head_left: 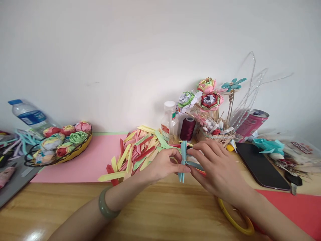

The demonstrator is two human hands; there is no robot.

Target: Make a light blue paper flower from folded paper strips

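Note:
Blue folded paper strips [184, 152] stand upright in front of me, gathered at the middle. Thumb and fingers of my left hand [163, 164] pinch them from the left side. From the right, my right hand [220, 167] has its fingers curled around the same bundle, and its fingertips are partly hidden behind the paper. More coloured strips stick out under the right fingers. Just left of my hands lies a pile of folded paper strips [144, 147] in yellow, pink, red and green.
A basket of paper flowers [84, 147] stands on pink paper [105, 160] at the left. Behind my hands are a small bottle [170, 124], a maroon thread spool [188, 129] and a flower basket [215, 134]. A phone [263, 167], pink can [252, 124] and yellow ring [235, 221] are at the right.

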